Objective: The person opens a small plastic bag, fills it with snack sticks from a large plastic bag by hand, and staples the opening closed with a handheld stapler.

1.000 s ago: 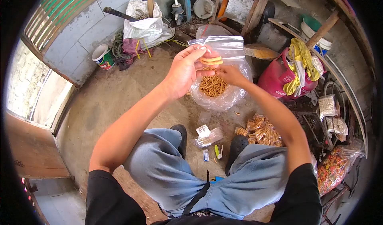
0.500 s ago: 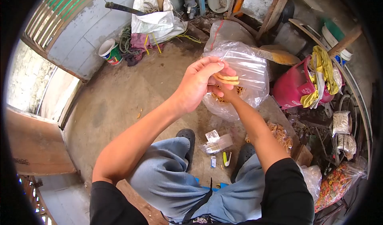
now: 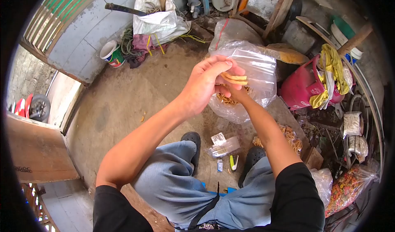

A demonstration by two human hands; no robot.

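Yellow sticks [image 3: 239, 83], approx. two, poke out to the R from the person's L hand [image 3: 207, 84], raised over a bare floor [image 3: 111, 96]. L fingers are curled together on them, thumb uppermost; clear plastic [image 3: 263, 67] spreads just beyond, shiny w/ glare, & can't tell if the hand grips it too. R hand [image 3: 236, 94] is partly hidden behind the L one, at an open clear bag [image 3: 234, 116] w/ a heap of brown sticks [image 3: 226, 99]; its fingertips are out of sight, so can't tell if they're pinched or apart.

Below, betw. two dark clogs [image 3: 193, 143], lie a see-through pack [image 3: 227, 147], a small blue-&-white box [image 3: 219, 166] & a green stapler [image 3: 233, 163]. More bagged sticks [image 3: 291, 138] sit on the floor by the R arm [image 3: 263, 123].

Far R: pink barrel [image 3: 302, 84] w/ yellow cloth [image 3: 337, 67] over its side; lower down, a bag of multicol. bits [image 3: 349, 189]. By the L wall: paint bucket [image 3: 115, 59] & white sack [image 3: 164, 28]. Thru the doorway: dark wheel [image 3: 40, 108].
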